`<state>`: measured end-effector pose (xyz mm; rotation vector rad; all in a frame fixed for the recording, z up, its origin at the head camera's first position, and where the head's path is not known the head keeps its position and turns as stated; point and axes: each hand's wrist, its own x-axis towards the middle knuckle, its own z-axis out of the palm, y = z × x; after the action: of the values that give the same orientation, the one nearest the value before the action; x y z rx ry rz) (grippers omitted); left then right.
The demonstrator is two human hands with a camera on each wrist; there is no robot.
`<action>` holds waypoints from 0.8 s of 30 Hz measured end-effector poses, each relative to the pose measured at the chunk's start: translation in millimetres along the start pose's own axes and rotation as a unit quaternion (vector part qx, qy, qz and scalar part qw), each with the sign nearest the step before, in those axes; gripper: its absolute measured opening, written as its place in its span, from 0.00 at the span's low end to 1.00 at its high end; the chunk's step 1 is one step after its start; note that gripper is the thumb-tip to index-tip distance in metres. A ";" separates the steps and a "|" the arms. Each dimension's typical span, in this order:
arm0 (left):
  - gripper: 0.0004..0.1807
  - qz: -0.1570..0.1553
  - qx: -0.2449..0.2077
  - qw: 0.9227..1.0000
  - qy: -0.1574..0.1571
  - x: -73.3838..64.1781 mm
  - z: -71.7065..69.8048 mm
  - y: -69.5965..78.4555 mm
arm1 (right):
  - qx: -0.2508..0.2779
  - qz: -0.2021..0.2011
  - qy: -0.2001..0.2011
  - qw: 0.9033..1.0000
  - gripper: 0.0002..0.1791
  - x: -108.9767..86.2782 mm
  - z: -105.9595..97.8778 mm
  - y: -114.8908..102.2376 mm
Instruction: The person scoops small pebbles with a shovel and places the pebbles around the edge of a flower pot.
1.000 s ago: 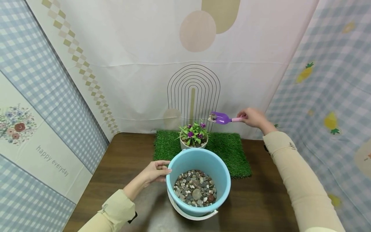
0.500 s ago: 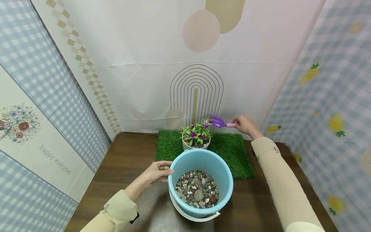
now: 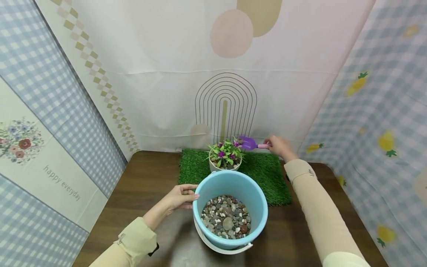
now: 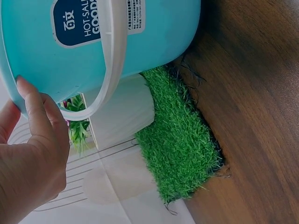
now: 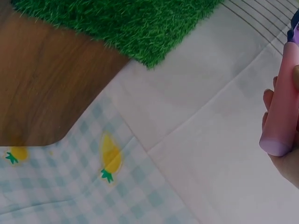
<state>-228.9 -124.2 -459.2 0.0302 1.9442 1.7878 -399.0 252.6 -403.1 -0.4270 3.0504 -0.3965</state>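
My left hand pinches the left rim of a light blue bucket, thumb and fingers on either side of the edge. Inside the bucket lie many mixed pebbles. Behind it stands a white flower pot with green leaves and purple flowers. My right hand grips the pink handle of a small purple shovel. The shovel's tip is at the right side of the flowers, above the pot. Whether stones are still on the blade is hard to tell.
The pot stands on a green artificial grass mat at the back of the brown wooden table. The bucket's white handle hangs down at its front. A pale patterned cloth hangs behind the table, with checked cloths at both sides.
My right hand has moved left and down, bringing the shovel from beside the plant to its flowers. Pebbles seen on the blade earlier no longer show clearly. The left hand keeps its hold.
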 end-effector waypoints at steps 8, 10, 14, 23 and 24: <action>0.30 -0.002 0.002 1.000 0.004 0.1 1.3 -0.3 | -0.013 -0.027 0.004 1.000 0.12 14.8 16.1 -6.8; 0.30 -0.002 0.002 1.000 0.004 0.3 1.2 -0.1 | -0.023 -0.037 0.007 0.999 0.12 17.5 18.3 -10.2; 0.29 -0.001 0.004 1.000 0.005 1.2 0.5 -0.5 | -0.051 -0.068 0.020 0.996 0.11 22.3 20.5 -19.5; 0.29 0.000 -0.001 1.000 0.007 1.6 1.0 -0.4 | -0.119 -0.160 0.123 0.972 0.08 29.8 25.7 -32.4; 0.29 0.001 0.000 1.000 0.007 1.7 1.0 -0.2 | -0.134 -0.176 0.137 0.966 0.09 30.5 25.7 -33.7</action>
<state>-229.9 -122.8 -460.0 0.0200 1.9534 1.7942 -417.6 206.6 -419.4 -1.0190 3.3045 -0.0485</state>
